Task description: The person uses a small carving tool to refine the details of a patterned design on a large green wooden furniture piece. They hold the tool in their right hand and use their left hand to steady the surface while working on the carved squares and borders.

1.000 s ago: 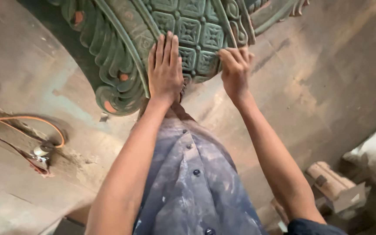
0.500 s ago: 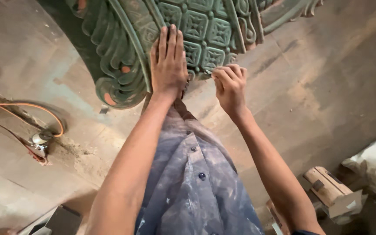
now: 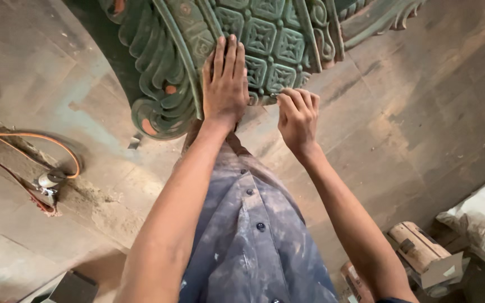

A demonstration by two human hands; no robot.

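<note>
The carved green panel (image 3: 265, 50) runs out of view at the top edge, so its full shape cannot be made out; its scalloped border with orange patches hangs at the lower left of it. Whatever the right hand (image 3: 297, 118) holds is too small to tell: its fingers are curled and pressed together at the tips against the panel's lower edge, and only a sliver shows between them. The left hand (image 3: 225, 84) lies flat on the panel just left of the right hand, fingers stretched out and close together, palm covering several of the square relief tiles. Both grips thus sit on the panel's lower part, directly above the person's dusty blue shirt (image 3: 248, 247).

Since half a second ago the right hand has slid down from the tiles to the panel's bottom rim, while the left hand has stayed pressed in the same spot.

Well left of the panel an orange cable (image 3: 29, 140) loops over the concrete floor (image 3: 422, 123). Far below and right of the panel lie a cardboard box (image 3: 422, 252) and white sacks (image 3: 484, 219), partly cut off.
</note>
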